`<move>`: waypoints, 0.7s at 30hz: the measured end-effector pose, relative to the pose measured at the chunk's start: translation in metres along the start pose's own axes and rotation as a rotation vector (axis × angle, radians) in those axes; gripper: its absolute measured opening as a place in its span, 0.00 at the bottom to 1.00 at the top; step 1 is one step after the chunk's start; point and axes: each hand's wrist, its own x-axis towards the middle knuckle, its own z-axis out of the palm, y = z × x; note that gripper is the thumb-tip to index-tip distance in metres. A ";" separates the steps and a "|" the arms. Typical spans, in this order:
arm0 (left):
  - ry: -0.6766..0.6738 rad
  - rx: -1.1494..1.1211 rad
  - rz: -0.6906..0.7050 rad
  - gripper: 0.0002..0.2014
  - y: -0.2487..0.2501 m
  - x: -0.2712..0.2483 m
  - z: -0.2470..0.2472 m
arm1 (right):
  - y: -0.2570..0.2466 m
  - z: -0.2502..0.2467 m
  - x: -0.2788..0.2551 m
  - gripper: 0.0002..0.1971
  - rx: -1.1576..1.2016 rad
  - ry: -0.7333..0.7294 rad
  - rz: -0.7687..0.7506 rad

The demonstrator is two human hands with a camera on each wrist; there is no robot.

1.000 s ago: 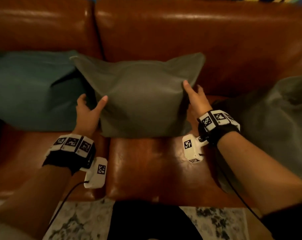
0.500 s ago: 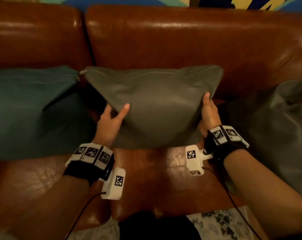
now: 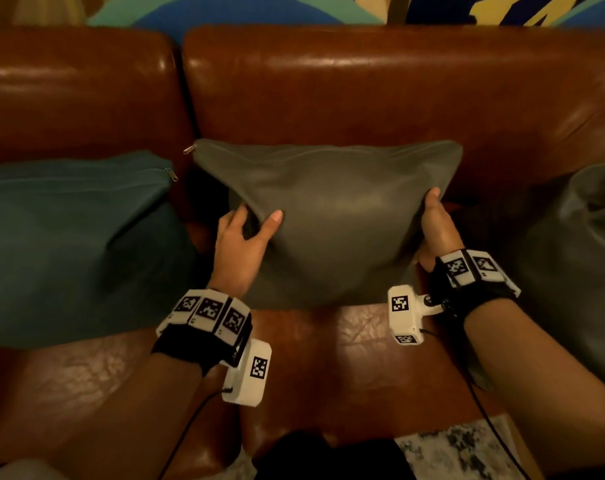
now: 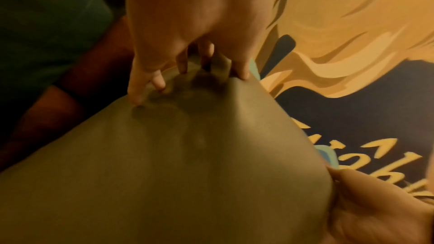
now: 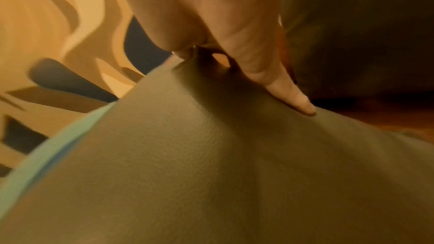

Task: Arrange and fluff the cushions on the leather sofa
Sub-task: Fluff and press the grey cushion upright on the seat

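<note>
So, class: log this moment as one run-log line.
left hand: grips grey-green square cushion | right hand: grips same | cushion: upright on brown leather sofa

Brown leather sofa (image 3: 363, 358); on its seat a teal cushion (image 3: 69, 244), olive cushion (image 3: 328, 220), grey cushion (image 3: 571, 254).

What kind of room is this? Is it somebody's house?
Probably a living room in a home. There is a brown leather sofa with soft cushions on it, a grey one and a teal one, a patterned rug on the floor, and a colourful painting behind the sofa.
</note>
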 end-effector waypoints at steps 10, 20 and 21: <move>-0.007 0.040 0.053 0.46 -0.014 -0.017 -0.001 | 0.001 -0.010 -0.013 0.30 0.049 -0.027 0.000; -0.206 0.055 0.061 0.49 -0.030 0.000 -0.009 | -0.009 0.005 -0.009 0.37 -0.037 0.008 0.027; -0.191 0.098 0.063 0.49 -0.028 -0.001 -0.008 | -0.009 0.003 -0.010 0.39 -0.049 -0.009 0.035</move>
